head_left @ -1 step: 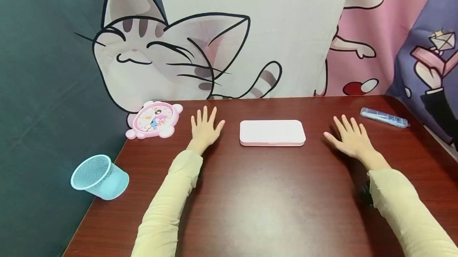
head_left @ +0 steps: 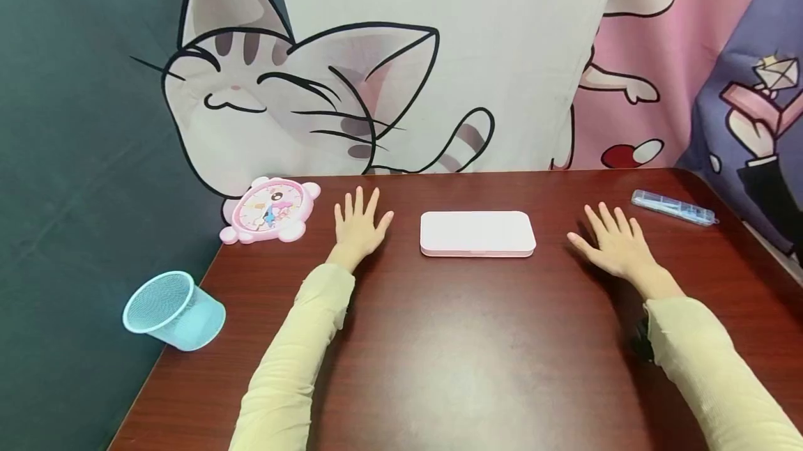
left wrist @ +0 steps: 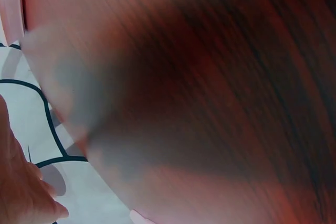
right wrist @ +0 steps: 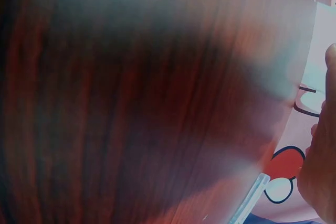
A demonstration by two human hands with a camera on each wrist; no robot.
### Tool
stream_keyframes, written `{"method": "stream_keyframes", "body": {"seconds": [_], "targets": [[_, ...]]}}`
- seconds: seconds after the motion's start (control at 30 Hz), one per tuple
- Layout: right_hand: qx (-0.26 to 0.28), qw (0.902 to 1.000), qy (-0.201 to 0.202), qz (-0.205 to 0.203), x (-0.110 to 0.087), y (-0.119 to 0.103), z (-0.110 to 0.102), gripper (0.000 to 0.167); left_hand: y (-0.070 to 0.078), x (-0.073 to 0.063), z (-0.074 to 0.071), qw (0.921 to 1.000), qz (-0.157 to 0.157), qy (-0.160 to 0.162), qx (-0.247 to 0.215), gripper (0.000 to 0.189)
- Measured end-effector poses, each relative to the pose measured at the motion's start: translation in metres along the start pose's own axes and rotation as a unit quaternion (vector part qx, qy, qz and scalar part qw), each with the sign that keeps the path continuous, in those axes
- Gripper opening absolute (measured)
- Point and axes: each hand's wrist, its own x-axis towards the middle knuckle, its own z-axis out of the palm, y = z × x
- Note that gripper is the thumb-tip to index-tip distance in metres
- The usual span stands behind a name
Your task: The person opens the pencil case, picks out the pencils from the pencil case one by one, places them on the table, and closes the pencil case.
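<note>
My left hand (head_left: 357, 226) is spread palm down over the far left part of the table, its fingers straight and holding nothing. To its left stands a pink clock (head_left: 271, 210) with rounded feet. My right hand (head_left: 613, 245), also palm down with spread fingers, is on the right side and holds nothing. Between the hands lies a flat white case (head_left: 477, 233) with a pinkish lower edge, apart from both. Beyond the right hand is a slim translucent blue case (head_left: 674, 207). In the wrist views, part of the left hand (left wrist: 23, 187) and right hand (right wrist: 321, 156) shows at the edge.
A light-blue mesh cup (head_left: 178, 311) stands at the left edge of the dark red-brown wooden table (head_left: 464, 360). Behind the table hang a cat-print cloth (head_left: 521, 54) and a pink and purple printed cloth (head_left: 665, 88).
</note>
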Motion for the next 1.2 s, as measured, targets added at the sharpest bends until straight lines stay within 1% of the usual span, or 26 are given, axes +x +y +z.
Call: {"method": "stream_keyframes", "body": {"seconds": [0.2, 0.37, 0.53, 0.67, 0.8, 0.93, 1.13, 1.2], "targets": [[-0.001, 1.0000, -0.005, 0.003, -0.001, 0.007, 0.001, 0.084, -0.003, -0.001, 0.001, 1.0000, 0.004, -0.005, -0.002, 0.063], [0.001, 1.0000, 0.003, -0.002, 0.001, 0.006, 0.001, 0.083, -0.008, 0.000, 0.002, 0.9999, 0.003, -0.011, -0.006, 0.064], [0.006, 0.9997, 0.016, -0.014, 0.008, -0.004, 0.000, 0.081, -0.012, 0.001, 0.002, 0.9998, 0.011, -0.002, -0.016, 0.064], [0.016, 0.9988, 0.025, -0.039, 0.015, -0.020, -0.001, 0.078, -0.011, 0.002, 0.004, 0.9994, 0.025, 0.007, -0.024, 0.064], [0.019, 0.9960, 0.037, -0.079, 0.021, -0.041, -0.001, 0.072, -0.003, 0.005, 0.005, 0.9981, 0.054, 0.014, -0.028, 0.065], [0.019, 0.9922, 0.040, -0.116, 0.027, -0.062, 0.004, 0.068, 0.010, 0.008, 0.006, 0.9960, 0.080, 0.017, -0.035, 0.066], [0.028, 0.9870, 0.035, -0.155, 0.036, -0.089, 0.015, 0.064, 0.030, 0.010, 0.013, 0.9932, 0.109, 0.001, -0.040, 0.066], [0.031, 0.9852, 0.032, -0.166, 0.038, -0.096, 0.019, 0.064, 0.036, 0.010, 0.015, 0.9915, 0.123, -0.006, -0.041, 0.066]]}}
